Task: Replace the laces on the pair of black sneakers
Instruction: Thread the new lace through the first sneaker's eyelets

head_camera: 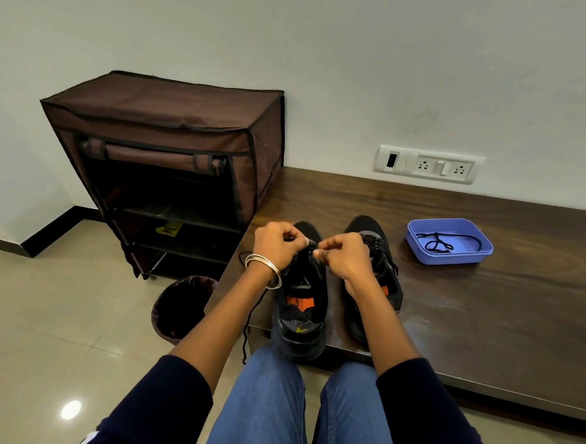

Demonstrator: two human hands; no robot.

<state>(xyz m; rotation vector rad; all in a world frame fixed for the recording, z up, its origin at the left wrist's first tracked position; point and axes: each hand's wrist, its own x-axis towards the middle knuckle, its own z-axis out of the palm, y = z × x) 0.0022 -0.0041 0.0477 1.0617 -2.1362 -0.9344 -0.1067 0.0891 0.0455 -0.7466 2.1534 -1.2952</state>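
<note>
Black sneakers sit side by side on the wooden bench point(478, 296), and over the left sneaker point(301, 300) our left hand point(276, 244) and right hand point(344, 258) both pinch its black lace point(312, 245), the right sneaker point(375, 251) just under our right hand, a blue tray point(458, 258) holding another lace point(438, 242) farther right.

Dark navy sleeves point(165, 394) pushed up; silver bangles point(265, 268) on left wrist; blue jeans point(262, 412).

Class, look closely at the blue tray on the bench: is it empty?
No. The blue tray holds a loose black lace, lying apart from both sneakers.
</note>
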